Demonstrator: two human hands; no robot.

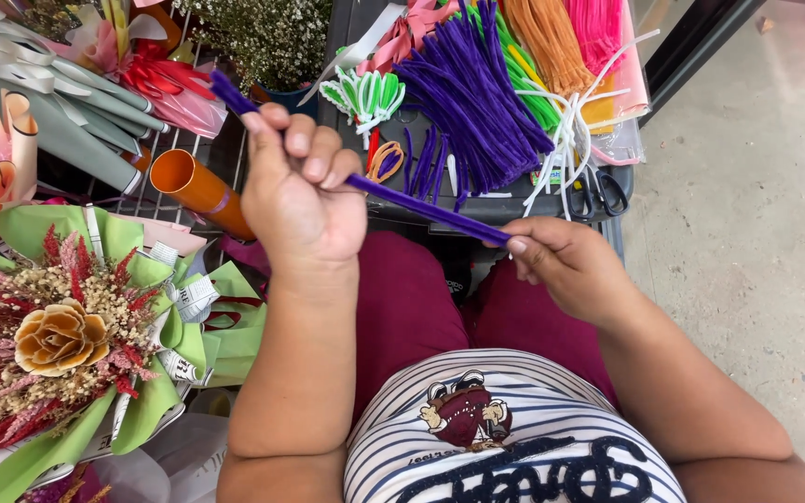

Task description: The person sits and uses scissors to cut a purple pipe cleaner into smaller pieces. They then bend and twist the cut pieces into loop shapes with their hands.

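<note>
The left hand (300, 191) is fisted around one end of a fuzzy purple pipe-cleaner stem (421, 207), while the right hand (566, 265) pinches its other end, stretching it straight between them. Beyond the hands lies a heap of purple stems (477, 102); left of the left hand, a dried-flower bouquet (62, 340).

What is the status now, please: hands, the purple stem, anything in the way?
Left hand shut on purple pipe cleaner, right hand pinching its other end. Stem held straight above the lap. Nothing between the hands; scissors and pipe cleaner piles lie beyond.

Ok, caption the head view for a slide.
Both hands, left hand and right hand, hold a purple pipe cleaner.
</note>
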